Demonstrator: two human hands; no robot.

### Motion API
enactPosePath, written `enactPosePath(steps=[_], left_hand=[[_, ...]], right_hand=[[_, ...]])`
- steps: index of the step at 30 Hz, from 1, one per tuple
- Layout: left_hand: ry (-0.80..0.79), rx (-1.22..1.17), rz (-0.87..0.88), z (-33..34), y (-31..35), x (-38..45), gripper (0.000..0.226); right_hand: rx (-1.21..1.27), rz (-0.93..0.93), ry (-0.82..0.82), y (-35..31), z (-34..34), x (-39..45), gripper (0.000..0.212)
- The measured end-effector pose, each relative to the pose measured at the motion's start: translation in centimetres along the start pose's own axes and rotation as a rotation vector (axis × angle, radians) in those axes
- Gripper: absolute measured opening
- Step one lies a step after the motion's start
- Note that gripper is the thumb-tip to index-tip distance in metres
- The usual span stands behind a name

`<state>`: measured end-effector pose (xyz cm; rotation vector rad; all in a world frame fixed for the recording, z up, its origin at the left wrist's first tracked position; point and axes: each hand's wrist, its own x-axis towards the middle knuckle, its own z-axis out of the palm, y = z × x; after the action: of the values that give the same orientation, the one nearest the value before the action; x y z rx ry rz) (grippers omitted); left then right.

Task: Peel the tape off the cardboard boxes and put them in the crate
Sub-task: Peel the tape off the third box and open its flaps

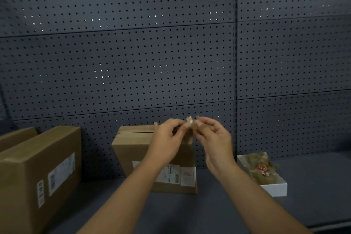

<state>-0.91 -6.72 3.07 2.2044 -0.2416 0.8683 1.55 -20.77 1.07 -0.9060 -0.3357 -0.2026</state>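
1. The middle box [153, 157] stands on the dark shelf [218, 211], right against the wall full of little holes [133, 53]. It is our landmark.
2. Both hands are up in front of the top right corner of the middle box.
3. The left hand [167, 138] pinches a small bit of tape [189, 122] with its fingertips.
4. The right hand [214, 138] has its fingers curled and its fingertips touch the same bit of tape. It looks like it pinches the tape too.
5. More tape [133, 131] is stuck along the top of the middle box.
6. A big box [38, 173] sits to the left of the middle box, and another box [15, 137] peeks out behind it.
7. A white tray [273, 189] sits to the right of the middle box. It holds a lump of scrunched tape [263, 167]. I think this is the crate.
8. I think the step now is peeling: the hands seem to be squashing or pulling a sticky bit that came off.
9. The next move likely needs the bit carried to the white tray and dropped in. Tape sticks to fingers, so it may need a shake or a rub to let go.
10. Then the long tape on top needs a picked-up edge and a slow pull.
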Motion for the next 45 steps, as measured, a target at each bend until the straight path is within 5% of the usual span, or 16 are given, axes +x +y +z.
enactPosePath(steps=[7, 15, 23, 27, 35, 41, 45], left_hand=[[0.012, -0.103, -0.042, 0.6, -0.2, 0.2, 0.032], [0.085, -0.085, -0.080, 0.8, -0.9, 0.3, 0.022], [-0.028, 0.050, -0.001, 0.1, -1.0, 0.0, 0.022], [-0.041, 0.121, 0.031, -0.7, -0.7, 0.2, 0.014], [-0.151, 0.175, 0.036, -1.3, -1.2, 1.0, 0.016], [-0.230, 0.176, 0.097, -1.4, -1.2, 1.1, 0.036], [-0.226, 0.179, 0.106, -1.3, -1.3, 1.5, 0.029]], right_hand=[[-0.172, -0.042, -0.122, 0.6, 0.9, -0.4, 0.018], [-0.385, -0.085, -0.212, 0.3, -0.1, 0.4, 0.012], [-0.435, 0.277, -0.276, -2.3, -0.2, 2.5, 0.011], [-0.404, 0.301, -0.251, -2.0, 0.0, 2.7, 0.011], [-0.508, -0.038, -0.058, -1.8, -4.7, 3.4, 0.007], [-0.722, -0.013, 0.229, -1.2, -12.8, 4.7, 0.011], [-1.028, -0.095, 0.395, 0.1, -18.3, 5.5, 0.021]])
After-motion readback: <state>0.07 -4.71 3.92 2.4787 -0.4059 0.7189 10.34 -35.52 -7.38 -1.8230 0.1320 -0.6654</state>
